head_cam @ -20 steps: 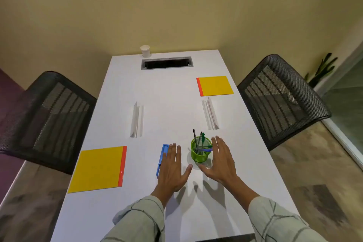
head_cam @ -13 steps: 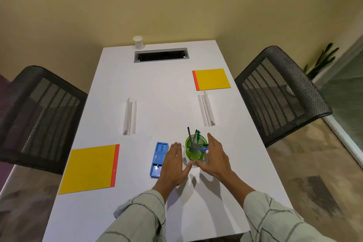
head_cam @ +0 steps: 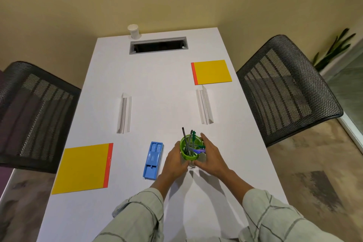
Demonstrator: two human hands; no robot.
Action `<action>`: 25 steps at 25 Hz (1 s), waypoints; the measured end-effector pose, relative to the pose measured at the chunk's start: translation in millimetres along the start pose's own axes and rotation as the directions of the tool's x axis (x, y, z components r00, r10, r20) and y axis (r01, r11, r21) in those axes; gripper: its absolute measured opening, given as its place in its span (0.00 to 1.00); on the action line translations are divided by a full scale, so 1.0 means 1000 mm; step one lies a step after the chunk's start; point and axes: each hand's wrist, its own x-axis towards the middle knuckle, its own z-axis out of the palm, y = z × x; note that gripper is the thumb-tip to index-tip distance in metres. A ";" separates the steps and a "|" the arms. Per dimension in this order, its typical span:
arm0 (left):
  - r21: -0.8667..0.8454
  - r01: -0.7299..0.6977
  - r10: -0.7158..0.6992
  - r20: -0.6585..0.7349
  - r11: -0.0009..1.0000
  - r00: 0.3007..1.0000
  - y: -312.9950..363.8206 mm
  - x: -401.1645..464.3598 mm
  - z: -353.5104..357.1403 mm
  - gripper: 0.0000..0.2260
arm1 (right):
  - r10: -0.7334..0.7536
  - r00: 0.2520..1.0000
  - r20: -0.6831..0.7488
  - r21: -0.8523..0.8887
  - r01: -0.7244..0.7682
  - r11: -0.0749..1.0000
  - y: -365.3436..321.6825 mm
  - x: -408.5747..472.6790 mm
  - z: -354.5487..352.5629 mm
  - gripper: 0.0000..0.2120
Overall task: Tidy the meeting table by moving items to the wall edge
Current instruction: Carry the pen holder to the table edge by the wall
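Both hands cup the green pen holder (head_cam: pixel 189 150) standing upright near the middle of the white tabletop (head_cam: pixel 161 84): the left hand (head_cam: pixel 175 160) curls round its 9 o'clock side, the right hand (head_cam: pixel 211 158) round its 3 o'clock side. Pens (head_cam: pixel 188 140) stick up out of it. A blue stapler (head_cam: pixel 153 160) lies just beside the left hand at 9 o'clock. Yellow pads sit at 8 o'clock (head_cam: pixel 83 168) and 1 o'clock (head_cam: pixel 212 71). Two clear name stands (head_cam: pixel 124 113) (head_cam: pixel 204 107) lie at 10 and 1 o'clock. A paper cup (head_cam: pixel 133 31) stands at the wall edge, 11 o'clock, beside the cable slot (head_cam: pixel 158 45).
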 end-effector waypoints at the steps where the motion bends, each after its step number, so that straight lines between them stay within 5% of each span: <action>1: -0.016 0.008 -0.008 -0.005 1.000 1.000 -0.001 0.002 0.000 0.25 | -0.002 1.000 -0.005 0.012 0.002 1.000 0.001 0.001 0.000 0.50; 17: -0.043 0.111 -0.109 0.053 0.993 0.993 0.011 -0.015 0.001 0.29 | -0.038 0.998 -0.054 0.051 0.041 0.998 0.021 -0.024 -0.017 0.49; 25: -0.030 0.022 -0.020 0.063 0.999 0.998 0.025 -0.035 0.007 0.31 | -0.074 0.985 -0.159 0.104 0.091 0.990 0.027 -0.060 -0.024 0.48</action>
